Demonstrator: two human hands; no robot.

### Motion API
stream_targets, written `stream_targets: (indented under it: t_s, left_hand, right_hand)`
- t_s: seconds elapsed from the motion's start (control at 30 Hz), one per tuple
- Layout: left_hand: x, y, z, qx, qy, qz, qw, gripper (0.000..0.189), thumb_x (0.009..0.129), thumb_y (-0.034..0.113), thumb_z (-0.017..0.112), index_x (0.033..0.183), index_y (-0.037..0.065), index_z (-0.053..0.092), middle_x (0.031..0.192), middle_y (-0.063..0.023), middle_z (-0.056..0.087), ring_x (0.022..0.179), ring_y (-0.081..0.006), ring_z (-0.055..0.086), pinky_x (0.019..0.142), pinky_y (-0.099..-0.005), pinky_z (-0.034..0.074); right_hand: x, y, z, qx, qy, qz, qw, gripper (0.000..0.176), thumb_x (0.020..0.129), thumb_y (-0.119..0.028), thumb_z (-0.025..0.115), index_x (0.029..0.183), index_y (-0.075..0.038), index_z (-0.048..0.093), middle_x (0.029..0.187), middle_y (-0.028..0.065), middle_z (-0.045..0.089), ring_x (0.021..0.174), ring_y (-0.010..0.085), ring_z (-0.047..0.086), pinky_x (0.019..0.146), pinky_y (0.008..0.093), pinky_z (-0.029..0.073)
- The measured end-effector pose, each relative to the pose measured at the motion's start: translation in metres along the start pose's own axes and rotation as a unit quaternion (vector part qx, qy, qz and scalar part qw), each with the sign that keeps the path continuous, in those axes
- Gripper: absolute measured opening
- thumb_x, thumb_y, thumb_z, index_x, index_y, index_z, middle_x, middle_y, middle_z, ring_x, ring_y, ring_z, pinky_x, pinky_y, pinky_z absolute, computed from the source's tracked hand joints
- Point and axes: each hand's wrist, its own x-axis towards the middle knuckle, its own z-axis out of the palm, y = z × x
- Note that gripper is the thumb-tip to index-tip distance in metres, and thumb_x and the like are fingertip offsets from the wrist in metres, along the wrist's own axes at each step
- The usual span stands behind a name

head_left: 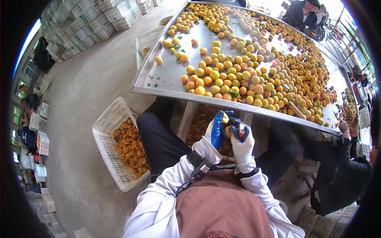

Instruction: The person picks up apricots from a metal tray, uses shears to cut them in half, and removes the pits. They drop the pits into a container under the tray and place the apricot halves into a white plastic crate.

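My left hand (214, 133), in a white glove with a blue palm, is closed around an apricot piece (225, 118) that shows at its fingertips. Close beside it, my right hand (243, 146), gloved the same way, grips a small metal tool with a red part (241, 131). Another bit of orange apricot (228, 131) shows between the two hands, partly covered by the fingers. Both hands are over a white crate (185, 121) of apricot pieces, just below the table's front edge.
A metal table (166, 81) holds many whole apricots (222, 75) and a wooden-handled tool (297, 110). At my left stands a white basket (107, 115) of halved apricots. One person (303, 16) sits across the table, another (341, 178) at the right. Stacked crates (79, 27) stand behind.
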Motion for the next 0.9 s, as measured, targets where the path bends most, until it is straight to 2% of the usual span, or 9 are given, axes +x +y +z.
stream_targets:
  t_s: [0.3, 0.4, 0.47, 0.57, 0.67, 0.77, 0.8, 0.87, 0.9]
  left_hand:
    - [0.001, 0.006, -0.036, -0.138, 0.021, -0.062, 0.988, 0.049, 0.1, 0.051, 0.047, 0.123, 0.01, 0.06, 0.113, -0.0119, 0.067, 0.101, -0.0282, 0.066, 0.088, -0.0434, 0.055]
    - [-0.002, 0.007, -0.032, -0.095, -0.002, -0.076, 0.993, 0.051, 0.1, 0.052, 0.044, 0.12, 0.008, 0.06, 0.109, -0.0112, 0.068, 0.099, -0.027, 0.067, 0.079, -0.0447, 0.057]
    - [0.006, 0.001, -0.044, -0.098, -0.016, -0.085, 0.991, 0.054, 0.1, 0.053, 0.041, 0.119, 0.006, 0.06, 0.1, -0.0105, 0.067, 0.094, -0.0268, 0.067, 0.071, -0.045, 0.057]
    - [0.003, 0.002, -0.054, -0.173, -0.298, -0.156, 0.926, 0.048, 0.1, 0.045, 0.049, 0.121, 0.004, 0.058, 0.098, -0.0115, 0.065, 0.095, -0.0273, 0.065, 0.07, -0.0423, 0.056]
    - [-0.023, -0.004, -0.02, 0.202, -0.061, -0.028, 0.977, 0.037, 0.095, 0.027, 0.064, 0.12, 0.001, 0.057, 0.091, -0.0116, 0.064, 0.086, -0.0276, 0.065, 0.068, -0.0397, 0.054]
    - [-0.014, -0.016, -0.004, 0.584, -0.023, 0.473, 0.66, 0.031, 0.083, 0.008, 0.077, 0.104, 0.0, 0.056, 0.074, -0.0118, 0.059, 0.064, -0.0264, 0.06, 0.063, -0.0349, 0.051]
    - [-0.017, -0.016, 0.002, 0.583, -0.026, 0.472, 0.661, 0.031, 0.083, 0.008, 0.077, 0.104, 0.0, 0.056, 0.074, -0.0118, 0.059, 0.064, -0.0264, 0.06, 0.063, -0.0349, 0.051]
    - [-0.024, -0.011, 0.015, 0.364, 0.0, 0.138, 0.921, 0.023, 0.084, 0.009, 0.075, 0.095, 0.003, 0.056, 0.076, -0.0105, 0.06, 0.065, -0.0255, 0.058, 0.062, -0.0325, 0.05]
    - [-0.023, -0.009, 0.022, 0.303, 0.036, 0.079, 0.949, 0.02, 0.083, 0.007, 0.074, 0.09, 0.004, 0.055, 0.074, -0.0091, 0.059, 0.063, -0.0251, 0.055, 0.06, -0.0328, 0.048]
  right_hand:
    - [0.014, -0.006, -0.009, -0.088, -0.1, -0.063, 0.989, 0.03, 0.08, -0.013, 0.08, 0.107, -0.004, 0.069, 0.09, 0.016, 0.071, 0.083, 0.034, 0.071, 0.074, 0.0359, 0.056]
    - [0.023, -0.007, -0.017, -0.026, -0.072, -0.013, 0.997, 0.02, 0.086, -0.007, 0.075, 0.104, -0.003, 0.069, 0.078, 0.0084, 0.069, 0.069, 0.0198, 0.068, 0.066, 0.0303, 0.053]
    - [0.043, -0.032, -0.029, 0.334, -0.072, 0.238, 0.909, 0.023, 0.1, -0.021, 0.062, 0.107, 0.001, 0.065, 0.07, 0.0008, 0.059, 0.056, 0.0086, 0.052, 0.05, 0.0271, 0.045]
    - [0.062, -0.04, -0.022, 0.463, -0.041, 0.17, 0.869, 0.029, 0.101, -0.029, 0.059, 0.103, 0.0, 0.06, 0.071, 0.0026, 0.05, 0.051, 0.0101, 0.046, 0.045, 0.0275, 0.042]
    - [0.066, -0.033, -0.019, 0.551, -0.039, 0.181, 0.813, 0.026, 0.101, -0.028, 0.059, 0.1, -0.002, 0.058, 0.071, 0.0017, 0.048, 0.051, 0.0117, 0.044, 0.045, 0.0286, 0.042]
    - [0.072, -0.043, -0.009, 0.573, 0.047, 0.145, 0.805, 0.027, 0.102, -0.028, 0.058, 0.099, -0.001, 0.059, 0.067, 0.0005, 0.046, 0.05, 0.0115, 0.042, 0.043, 0.0289, 0.038]
    - [0.073, -0.041, -0.009, 0.583, 0.055, 0.146, 0.798, 0.028, 0.102, -0.029, 0.057, 0.098, -0.001, 0.06, 0.067, 0.0002, 0.046, 0.05, 0.011, 0.041, 0.043, 0.0287, 0.037]
    - [0.073, -0.042, -0.01, 0.578, 0.062, 0.121, 0.805, 0.03, 0.103, -0.03, 0.056, 0.096, -0.001, 0.061, 0.066, -0.0002, 0.045, 0.05, 0.0106, 0.04, 0.043, 0.0287, 0.036]
    - [0.073, -0.043, -0.01, 0.574, 0.067, 0.097, 0.81, 0.033, 0.103, -0.032, 0.055, 0.094, -0.001, 0.062, 0.066, -0.0006, 0.045, 0.05, 0.0102, 0.04, 0.043, 0.0286, 0.036]
